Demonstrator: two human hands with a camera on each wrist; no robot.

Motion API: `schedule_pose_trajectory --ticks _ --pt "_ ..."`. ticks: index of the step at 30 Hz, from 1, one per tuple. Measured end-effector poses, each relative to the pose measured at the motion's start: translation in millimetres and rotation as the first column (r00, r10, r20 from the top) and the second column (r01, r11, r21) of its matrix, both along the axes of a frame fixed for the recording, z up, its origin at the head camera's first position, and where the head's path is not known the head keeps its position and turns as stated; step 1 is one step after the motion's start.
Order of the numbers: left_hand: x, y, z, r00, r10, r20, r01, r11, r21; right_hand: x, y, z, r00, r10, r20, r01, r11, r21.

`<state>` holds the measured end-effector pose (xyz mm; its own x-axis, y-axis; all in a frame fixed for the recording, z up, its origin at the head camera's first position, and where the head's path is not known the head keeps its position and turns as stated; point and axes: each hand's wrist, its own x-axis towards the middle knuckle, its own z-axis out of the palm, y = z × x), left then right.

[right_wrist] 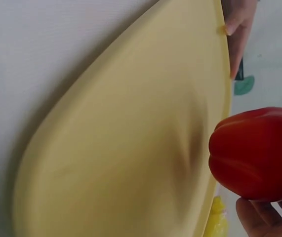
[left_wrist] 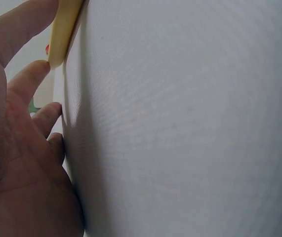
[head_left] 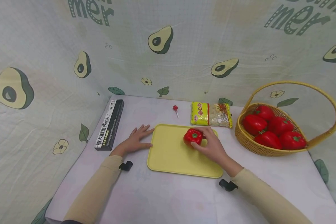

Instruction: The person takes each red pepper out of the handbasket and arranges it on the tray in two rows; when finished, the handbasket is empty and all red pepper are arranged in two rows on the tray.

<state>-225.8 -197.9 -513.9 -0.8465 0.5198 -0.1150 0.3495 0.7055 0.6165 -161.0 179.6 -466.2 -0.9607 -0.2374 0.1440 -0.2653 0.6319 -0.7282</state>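
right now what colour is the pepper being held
The pepper is red with a green stem, clearest in the head view.

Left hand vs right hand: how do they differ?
Grip: the left hand is spread and holds nothing; the right hand grips a red bell pepper. Position: the left hand touches the left edge of the yellow tray; the right hand is over the tray's right side. Shared: both extend from beige sleeves.
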Motion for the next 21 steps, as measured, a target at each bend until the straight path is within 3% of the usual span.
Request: schedule_pose_trajectory --ticks 21 --pt "-0.5 1.3 0.3 1.0 0.012 0.02 -0.012 1.0 -0.005 -26.5 -43 0.1 0.998 0.062 -0.024 -0.062 0.998 -0.006"
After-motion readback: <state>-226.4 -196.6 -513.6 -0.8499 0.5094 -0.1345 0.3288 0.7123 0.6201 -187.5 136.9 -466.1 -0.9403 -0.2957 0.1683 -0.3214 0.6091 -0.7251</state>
